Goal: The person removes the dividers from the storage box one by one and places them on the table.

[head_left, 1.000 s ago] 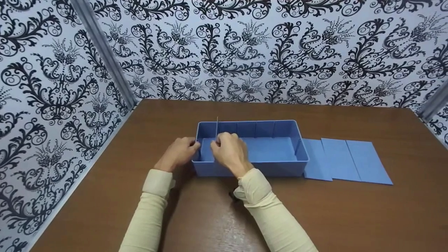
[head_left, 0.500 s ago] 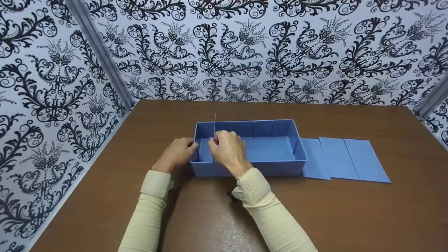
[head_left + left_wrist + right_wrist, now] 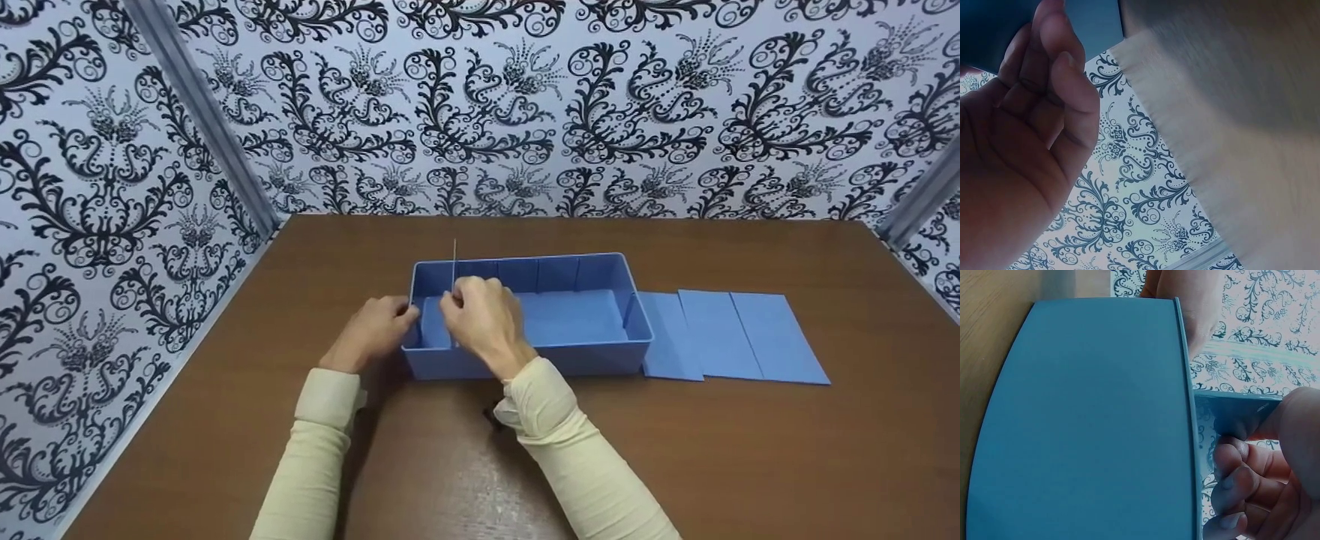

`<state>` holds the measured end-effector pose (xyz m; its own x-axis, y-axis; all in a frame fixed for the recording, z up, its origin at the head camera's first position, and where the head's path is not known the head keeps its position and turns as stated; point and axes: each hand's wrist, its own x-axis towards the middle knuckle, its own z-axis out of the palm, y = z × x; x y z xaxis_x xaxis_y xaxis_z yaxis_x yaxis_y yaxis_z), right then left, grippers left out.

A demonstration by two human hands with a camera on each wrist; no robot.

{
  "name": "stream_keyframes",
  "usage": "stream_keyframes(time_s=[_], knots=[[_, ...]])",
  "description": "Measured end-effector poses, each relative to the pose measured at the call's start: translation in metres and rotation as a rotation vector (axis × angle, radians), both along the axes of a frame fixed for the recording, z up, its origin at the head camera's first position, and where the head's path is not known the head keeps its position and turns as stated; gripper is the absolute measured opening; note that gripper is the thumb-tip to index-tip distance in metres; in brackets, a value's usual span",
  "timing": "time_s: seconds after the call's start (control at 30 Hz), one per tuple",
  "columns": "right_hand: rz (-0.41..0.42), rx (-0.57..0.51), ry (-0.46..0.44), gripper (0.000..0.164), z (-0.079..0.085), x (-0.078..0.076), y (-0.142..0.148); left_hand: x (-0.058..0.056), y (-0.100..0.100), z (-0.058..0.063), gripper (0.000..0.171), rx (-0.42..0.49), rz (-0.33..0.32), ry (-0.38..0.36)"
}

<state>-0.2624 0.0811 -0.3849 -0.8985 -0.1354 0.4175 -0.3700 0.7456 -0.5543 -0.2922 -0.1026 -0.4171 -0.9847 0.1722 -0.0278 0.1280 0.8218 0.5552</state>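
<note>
A blue rectangular box point(image 3: 570, 361) stands on the table. My left hand point(image 3: 375, 328) grips its left wall, thumb over the rim; the left wrist view shows those fingers curled. Inside the box's left part, my right hand point(image 3: 487, 319) pinches a thin blue divider panel point(image 3: 454, 259) between thumb and fingers. Upright and nearly edge-on in the head view, the panel pokes above the back rim. From the right wrist, the panel's corner point(image 3: 1241, 413) shows above the box's front wall point(image 3: 1084, 422). Its lower part is hidden by the hand and the wall.
Several flat blue panels point(image 3: 780, 337) lie overlapping on the brown table point(image 3: 750, 465), just right of the box. Patterned walls point(image 3: 525, 112) rise behind the table and along its left side. A small black item point(image 3: 493, 418) shows by the right cuff.
The divider panel's top edge now stands slightly higher above the back rim. Both hands keep their hold. The whole scene has shifted a little left in the head view.
</note>
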Motion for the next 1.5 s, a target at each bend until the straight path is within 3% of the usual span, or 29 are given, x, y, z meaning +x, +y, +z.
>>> stream_keyframes(time_s=[0.3, 0.63, 0.87, 1.07, 1.2, 1.3, 1.5], knots=[[-0.026, 0.012, 0.096, 0.037, 0.002, -0.007, -0.062, -0.011, -0.061, 0.0, 0.029, -0.015, -0.03, 0.048], [-0.044, -0.008, 0.082, 0.034, 0.006, -0.014, -0.126, -0.022, -0.127, -0.001, 0.029, -0.015, -0.053, 0.023], [-0.045, -0.036, 0.146, 0.036, 0.008, -0.019, -0.172, -0.031, -0.175, 0.0, 0.029, -0.035, -0.065, 0.033], [-0.06, -0.055, 0.159, 0.036, 0.01, -0.023, -0.208, -0.037, -0.213, -0.002, 0.036, -0.002, -0.064, -0.022], [-0.079, -0.053, 0.195, 0.037, 0.011, -0.026, -0.23, -0.043, -0.236, -0.002, 0.036, -0.02, -0.077, 0.008], [-0.097, -0.051, 0.203, 0.039, 0.012, -0.028, -0.245, -0.048, -0.252, -0.003, 0.035, -0.036, -0.094, 0.034], [-0.078, -0.076, 0.166, 0.038, 0.015, -0.028, -0.244, -0.048, -0.253, -0.003, 0.035, -0.031, -0.087, 0.024]])
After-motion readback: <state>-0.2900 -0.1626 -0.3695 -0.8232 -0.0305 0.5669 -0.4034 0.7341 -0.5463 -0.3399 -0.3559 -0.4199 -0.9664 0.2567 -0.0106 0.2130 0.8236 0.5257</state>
